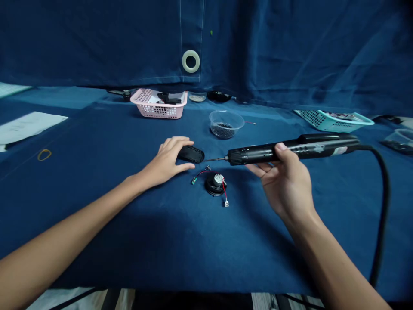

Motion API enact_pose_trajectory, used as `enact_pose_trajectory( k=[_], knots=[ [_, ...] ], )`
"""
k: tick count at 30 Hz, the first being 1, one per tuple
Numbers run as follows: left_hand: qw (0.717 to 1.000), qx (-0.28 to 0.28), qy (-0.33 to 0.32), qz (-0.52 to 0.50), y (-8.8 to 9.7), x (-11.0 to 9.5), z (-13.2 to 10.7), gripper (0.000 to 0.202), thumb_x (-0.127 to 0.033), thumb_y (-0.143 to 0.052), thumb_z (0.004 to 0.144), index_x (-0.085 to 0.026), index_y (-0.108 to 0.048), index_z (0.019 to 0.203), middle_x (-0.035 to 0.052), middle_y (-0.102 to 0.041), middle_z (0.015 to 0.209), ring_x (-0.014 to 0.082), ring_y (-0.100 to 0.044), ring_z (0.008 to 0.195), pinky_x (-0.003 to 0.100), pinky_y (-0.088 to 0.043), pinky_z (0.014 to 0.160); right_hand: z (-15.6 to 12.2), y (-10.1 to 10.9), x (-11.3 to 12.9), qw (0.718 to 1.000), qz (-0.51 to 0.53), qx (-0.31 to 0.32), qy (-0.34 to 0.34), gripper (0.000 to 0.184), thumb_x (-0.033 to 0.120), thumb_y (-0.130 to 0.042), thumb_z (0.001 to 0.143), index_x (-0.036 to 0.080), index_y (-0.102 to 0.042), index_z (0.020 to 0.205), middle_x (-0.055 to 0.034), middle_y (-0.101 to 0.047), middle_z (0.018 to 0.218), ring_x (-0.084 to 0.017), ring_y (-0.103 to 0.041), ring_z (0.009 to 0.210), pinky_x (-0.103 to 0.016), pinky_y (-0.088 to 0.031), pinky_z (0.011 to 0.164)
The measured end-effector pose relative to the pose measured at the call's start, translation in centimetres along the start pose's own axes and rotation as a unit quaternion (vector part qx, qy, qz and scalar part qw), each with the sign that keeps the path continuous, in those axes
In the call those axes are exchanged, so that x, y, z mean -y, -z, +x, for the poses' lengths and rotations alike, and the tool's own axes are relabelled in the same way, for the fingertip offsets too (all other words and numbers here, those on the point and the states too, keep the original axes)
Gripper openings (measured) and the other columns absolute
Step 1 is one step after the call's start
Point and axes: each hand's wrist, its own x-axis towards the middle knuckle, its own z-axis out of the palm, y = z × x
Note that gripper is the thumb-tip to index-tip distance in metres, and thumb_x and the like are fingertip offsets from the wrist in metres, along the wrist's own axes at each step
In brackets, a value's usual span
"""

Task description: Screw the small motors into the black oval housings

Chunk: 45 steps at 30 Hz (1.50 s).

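My right hand (287, 185) grips a black electric screwdriver (290, 148), held level with its thin bit pointing left. The bit's tip is close to the right end of a black plastic casing (193, 153); I cannot tell if they touch. Around the casing's left part is my left hand (171, 161), index finger above and thumb below, hiding that end. Just in front of the bit lies a small silver motor (218, 179) on a round black base (211, 187). Red wires run from it to a metal contact (226, 203) and a small green board (193, 181).
Behind the hands stands a clear bowl (226, 122) of small dark pieces. A pink basket (158, 112) and a teal basket (335, 122) sit further back, below a blue curtain (129, 43). The screwdriver's cable (383, 206) hangs at right. White paper (29, 125) lies left.
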Motion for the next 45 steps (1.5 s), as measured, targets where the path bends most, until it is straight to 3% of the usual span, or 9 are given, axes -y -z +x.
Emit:
enact_pose_trajectory(
  k=[3,6,16,21,25,31,36,39,45],
  knots=[
    [0.996,0.079,0.034,0.016,0.5,2.4,1.2,0.079,-0.051,-0.069,0.080,-0.029,-0.033,0.147,0.0106,-0.030,0.156,0.0330,-0.025,0.145,0.055,-0.021,0.116,0.8,0.4,0.7,0.997,-0.013,-0.042,0.057,0.021,0.036,-0.067,0.080,0.017,-0.059,0.081,-0.0017,-0.065,0.080,-0.018,-0.069,0.085,-0.034,-0.061,0.074],
    [0.993,0.106,0.056,0.004,0.3,3.9,1.7,0.080,-0.050,-0.067,0.080,-0.028,-0.032,0.148,0.0121,-0.033,0.155,0.0340,-0.029,0.143,0.055,-0.023,0.115,1.5,0.8,1.6,0.991,-0.009,-0.085,0.099,0.018,0.034,-0.066,0.079,0.018,-0.058,0.080,-0.0003,-0.060,0.075,-0.019,-0.068,0.082,-0.038,-0.061,0.074],
    [0.996,0.043,0.074,0.019,-0.4,4.2,1.8,0.065,-0.051,-0.063,0.083,-0.023,-0.046,0.139,0.0099,-0.050,0.136,0.0304,-0.042,0.128,0.048,-0.033,0.109,2.0,1.9,2.9,0.987,0.011,-0.113,0.116,0.016,0.032,-0.067,0.077,0.020,-0.056,0.078,-0.0002,-0.057,0.077,-0.021,-0.067,0.086,-0.044,-0.060,0.079],
    [0.994,-0.006,0.109,0.032,-0.3,4.7,1.7,0.061,-0.056,-0.065,0.080,-0.020,-0.055,0.129,0.0101,-0.055,0.123,0.0301,-0.047,0.118,0.047,-0.038,0.104,2.3,2.2,2.8,0.986,0.003,-0.120,0.112,0.021,0.032,-0.069,0.076,0.019,-0.053,0.076,0.0019,-0.055,0.071,-0.018,-0.067,0.077,-0.040,-0.061,0.078],
    [0.991,-0.017,0.124,0.038,-0.3,5.0,1.5,0.061,-0.055,-0.065,0.080,-0.020,-0.055,0.129,0.0098,-0.055,0.123,0.0297,-0.047,0.118,0.046,-0.040,0.103,3.9,3.9,1.5,0.989,-0.039,-0.140,0.025,0.029,0.042,-0.069,0.078,0.018,-0.054,0.083,0.0009,-0.060,0.073,-0.018,-0.070,0.078,-0.037,-0.062,0.078],
    [0.991,-0.014,0.125,0.042,-0.3,4.8,1.3,0.056,-0.053,-0.064,0.082,-0.019,-0.056,0.127,0.0085,-0.056,0.123,0.0277,-0.047,0.118,0.044,-0.039,0.104,6.7,6.3,-1.9,0.977,-0.084,-0.128,-0.145,0.030,0.043,-0.050,0.094,0.013,-0.056,0.089,-0.0104,-0.069,0.085,-0.017,-0.070,0.083,-0.031,-0.063,0.075],
    [0.992,-0.013,0.120,0.046,-0.3,4.8,1.1,0.056,-0.053,-0.064,0.083,-0.020,-0.055,0.128,0.0082,-0.055,0.123,0.0278,-0.047,0.118,0.045,-0.039,0.104,7.9,6.8,-3.1,0.958,-0.186,-0.106,-0.192,0.036,0.045,-0.054,0.093,0.009,-0.059,0.094,-0.0072,-0.067,0.087,-0.013,-0.068,0.081,-0.028,-0.060,0.071],
    [0.992,-0.011,0.115,0.045,-0.3,5.0,1.0,0.056,-0.054,-0.063,0.084,-0.020,-0.056,0.127,0.0079,-0.056,0.121,0.0274,-0.048,0.117,0.044,-0.039,0.104,8.3,7.2,-2.8,0.934,-0.273,-0.095,-0.210,0.041,0.049,-0.056,0.091,0.009,-0.061,0.099,-0.0057,-0.066,0.089,-0.011,-0.065,0.079,-0.028,-0.058,0.070],
    [0.993,-0.013,0.109,0.032,-0.3,5.1,0.9,0.055,-0.054,-0.064,0.083,-0.021,-0.056,0.126,0.0076,-0.057,0.121,0.0273,-0.048,0.116,0.045,-0.040,0.103,9.2,8.4,-1.7,0.859,-0.424,-0.052,-0.281,0.044,0.053,-0.051,0.092,0.011,-0.061,0.100,-0.0049,-0.063,0.085,-0.010,-0.060,0.073,-0.027,-0.055,0.065]
  ],
)
